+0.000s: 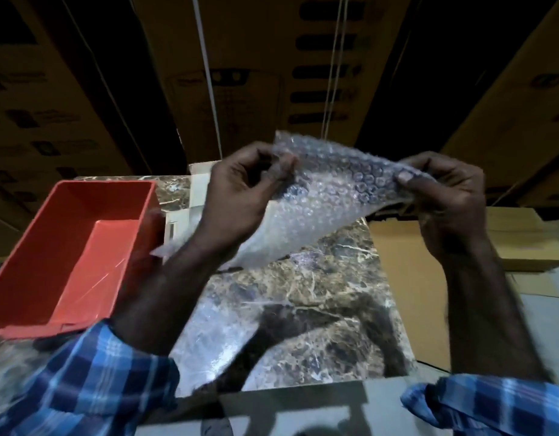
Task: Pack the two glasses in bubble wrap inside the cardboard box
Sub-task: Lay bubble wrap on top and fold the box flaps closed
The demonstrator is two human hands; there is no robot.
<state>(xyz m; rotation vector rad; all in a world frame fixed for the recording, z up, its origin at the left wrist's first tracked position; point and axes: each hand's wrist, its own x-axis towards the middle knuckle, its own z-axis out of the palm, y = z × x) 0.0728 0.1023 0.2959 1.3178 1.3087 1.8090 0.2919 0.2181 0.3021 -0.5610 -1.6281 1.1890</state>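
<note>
Both hands pinch one sheet of bubble wrap (322, 196) and hold it up off the marble tabletop (319, 278). Left hand (240, 196) grips the sheet's edge at 9 o'clock, thumb and curled fingers closed on it. Right hand (445, 199) grips the opposite edge at 3 o'clock, thumb on top of the film. Sheet spans between them, upper corner sticking up at 12, lower part sagging toward 7 behind the left wrist.

White cardboard box (196, 190) sits at 12 o'clock on the table, mostly hidden behind the left hand and the wrap; can't tell what's in it. No glasses visible in this view.

Red plastic bin (26, 272) sits at 9 o'clock on the table, just beside the left forearm. Flat brown cardboard (407, 278) lies off the table's edge at 3 o'clock. Stacked brown cartons (250, 58) fill the background at 12. Blue plaid sleeves (92, 382) show at 6 to 7 o'clock, cuffs pushed up the forearms.
</note>
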